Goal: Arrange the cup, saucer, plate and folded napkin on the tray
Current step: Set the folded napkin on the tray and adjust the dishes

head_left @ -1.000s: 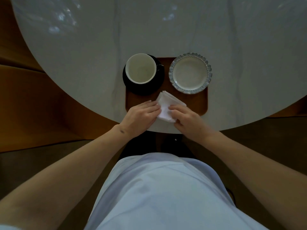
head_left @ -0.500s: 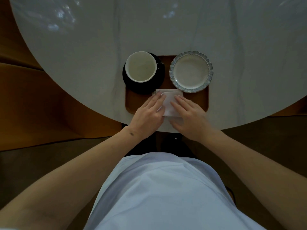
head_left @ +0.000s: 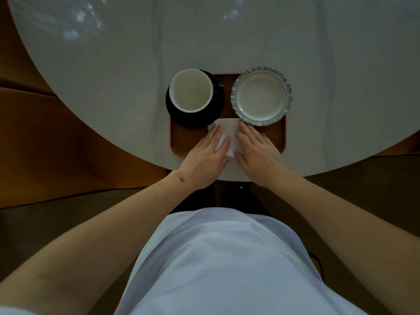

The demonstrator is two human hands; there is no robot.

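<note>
While the left hand (head_left: 205,155) and right hand (head_left: 258,153) press flat, fingers straight, on the folded napkin (head_left: 229,135) between them on the tray (head_left: 181,139), even pressure should square it just below the saucer (head_left: 195,119) and plate (head_left: 261,96).

left hand (head_left: 205,158): flat, palm down, fingers straight | right hand (head_left: 256,153): flat, palm down, fingers straight | both forearms bare, reaching forward, hands side by side, close
</note>
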